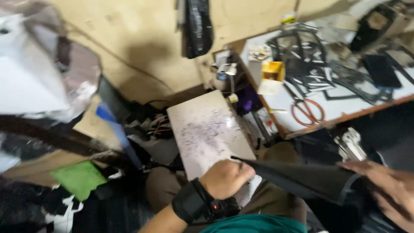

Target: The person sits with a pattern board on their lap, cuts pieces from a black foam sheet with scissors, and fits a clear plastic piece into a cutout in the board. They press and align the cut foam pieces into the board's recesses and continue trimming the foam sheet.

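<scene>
Both hands on a dark sheet held over the lap, in front of a scuffed white board.

Left hand (226, 177) is closed in a fist, fingers curled tight around the near edge of the dark sheet (302, 179); a black wrist strap (192, 200) sits behind it. Right hand (390, 190) lies on the sheet's far end, fingers stretched out nearly flat, pressing rather than gripping as far as the blur allows. The sheet spans between the two hands, roughly level, its left tip just over the lower corner of the white board (207, 131). Beyond the board, a white surface (345, 108) carries orange-handled scissors (307, 110), a small yellow box (273, 71) and black cut-out strips (302, 56). A green scrap (79, 177) lies low at left.
</scene>
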